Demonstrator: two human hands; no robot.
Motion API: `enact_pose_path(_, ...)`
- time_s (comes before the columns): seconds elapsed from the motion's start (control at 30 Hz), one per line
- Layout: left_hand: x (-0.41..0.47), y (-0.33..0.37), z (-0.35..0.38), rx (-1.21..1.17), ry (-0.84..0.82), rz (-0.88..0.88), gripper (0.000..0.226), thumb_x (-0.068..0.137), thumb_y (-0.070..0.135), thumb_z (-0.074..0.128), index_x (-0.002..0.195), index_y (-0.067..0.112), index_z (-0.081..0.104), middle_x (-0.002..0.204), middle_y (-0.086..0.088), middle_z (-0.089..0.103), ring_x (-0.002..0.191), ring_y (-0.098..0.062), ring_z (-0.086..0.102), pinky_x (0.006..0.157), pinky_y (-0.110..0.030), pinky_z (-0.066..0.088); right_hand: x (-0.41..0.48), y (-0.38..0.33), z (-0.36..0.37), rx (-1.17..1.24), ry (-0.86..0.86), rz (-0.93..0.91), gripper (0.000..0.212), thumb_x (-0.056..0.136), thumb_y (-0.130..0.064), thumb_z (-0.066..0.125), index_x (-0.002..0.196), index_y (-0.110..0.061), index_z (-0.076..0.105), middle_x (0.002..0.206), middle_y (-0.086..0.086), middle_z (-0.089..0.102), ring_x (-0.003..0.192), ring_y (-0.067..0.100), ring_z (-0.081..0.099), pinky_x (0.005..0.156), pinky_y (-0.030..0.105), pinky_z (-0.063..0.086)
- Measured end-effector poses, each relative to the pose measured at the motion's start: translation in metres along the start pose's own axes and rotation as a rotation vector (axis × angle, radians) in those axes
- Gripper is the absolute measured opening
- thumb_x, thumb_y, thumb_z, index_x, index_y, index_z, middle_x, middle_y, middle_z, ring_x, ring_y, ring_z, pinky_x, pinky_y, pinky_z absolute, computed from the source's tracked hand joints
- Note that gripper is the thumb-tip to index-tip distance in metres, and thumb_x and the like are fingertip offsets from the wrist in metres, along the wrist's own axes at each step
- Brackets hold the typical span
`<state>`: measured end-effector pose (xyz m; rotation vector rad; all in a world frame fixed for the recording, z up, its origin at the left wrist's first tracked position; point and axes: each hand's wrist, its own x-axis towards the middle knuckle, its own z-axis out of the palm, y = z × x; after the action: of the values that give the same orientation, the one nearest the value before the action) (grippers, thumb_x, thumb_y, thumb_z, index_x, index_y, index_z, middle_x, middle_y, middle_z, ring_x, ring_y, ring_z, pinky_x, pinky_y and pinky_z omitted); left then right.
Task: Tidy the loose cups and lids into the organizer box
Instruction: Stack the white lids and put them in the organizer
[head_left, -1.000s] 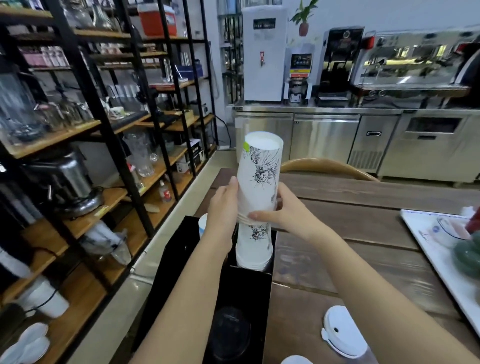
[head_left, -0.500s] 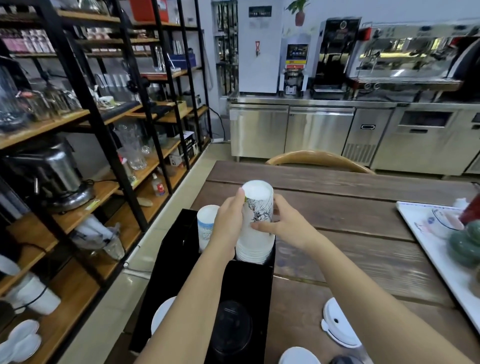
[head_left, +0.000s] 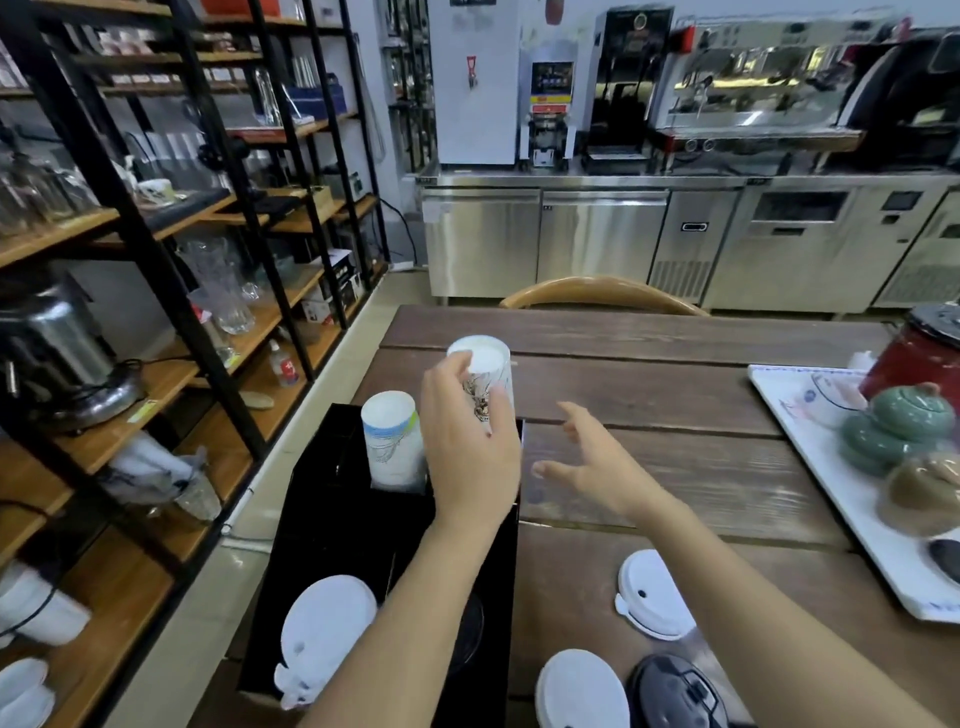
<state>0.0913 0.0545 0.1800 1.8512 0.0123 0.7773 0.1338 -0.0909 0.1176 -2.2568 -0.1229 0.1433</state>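
Left hand (head_left: 470, 462) fingers (head_left: 457, 370) wrapped round white printed paper cup stack (head_left: 485, 387), upright in black organizer box (head_left: 332, 493) on wooden desk (head_left: 675, 441). Right hand (head_left: 587, 467) fingers spread, apart from stack.

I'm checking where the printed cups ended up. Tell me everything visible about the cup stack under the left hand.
The printed cup stack is white, apparently paper, with a dark line drawing on its side. It stands upright, base up, in the far right compartment of the black organizer box, beside a blue-banded cup stack. The left hand wraps its side from the front, hiding the lower part; the right hand is off it, open.
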Motion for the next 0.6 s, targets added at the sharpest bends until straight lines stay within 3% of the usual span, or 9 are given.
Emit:
enact_pose_path(0.1,-0.035,0.002,0.029,0.066,-0.253,0.153,0.041,0.088,0.028,0.043,0.123,0.007,0.051,0.118,-0.001,0.055,0.112,-0.01,0.045,0.098,-0.021,0.034,-0.016,0.034,-0.01,-0.022,0.023,0.072,0.086,0.075,-0.038,0.07,0.144,-0.022,0.02,0.147,0.008,0.038,0.134,0.025,0.037,0.111,0.051,0.031)
enact_pose_path(0.23,-0.074,-0.024,0.068,0.217,-0.614,-0.063,0.057,0.093,0.023,0.048,0.145,0.013,0.028,0.152,-0.002,0.032,0.14,-0.016,0.026,0.117,-0.03,0.02,-0.04,0.079,-0.015,-0.113,-0.008,0.196,0.09,0.079,-0.033,0.068,0.147,-0.02,0.012,0.153,0.008,0.029,0.139,0.025,0.03,0.113,0.05,0.027)
enact_pose_path(0.37,-0.111,-0.06,0.093,0.354,-0.958,-0.334,0.066,0.097,0.028,0.042,0.151,0.015,0.006,0.161,-0.001,0.006,0.148,-0.017,0.005,0.119,-0.031,0.008,-0.064,0.119,-0.011,-0.182,-0.118,0.325,0.103,0.076,-0.042,0.07,0.148,-0.018,0.001,0.158,0.007,0.016,0.144,0.026,0.018,0.115,0.047,0.021)
enact_pose_path(0.5,-0.136,-0.072,0.108,0.383,-1.113,-0.538,0.066,0.098,0.03,0.039,0.151,0.015,0.004,0.161,-0.006,0.006,0.149,-0.021,0.0,0.118,-0.037,0.013,-0.083,0.146,-0.005,-0.212,-0.165,0.412,0.107,0.071,-0.045,0.073,0.148,-0.019,0.004,0.155,0.007,0.021,0.142,0.027,0.022,0.112,0.044,0.025)
enact_pose_path(0.6,-0.146,-0.072,0.117,0.315,-1.133,-0.658,0.053,0.095,0.025,0.037,0.146,0.021,0.024,0.154,-0.015,0.025,0.144,-0.029,0.018,0.114,-0.038,0.025,-0.089,0.157,0.0,-0.218,-0.16,0.421,0.107,0.064,-0.05,0.073,0.146,-0.021,0.011,0.152,0.002,0.029,0.137,0.026,0.03,0.107,0.047,0.031)
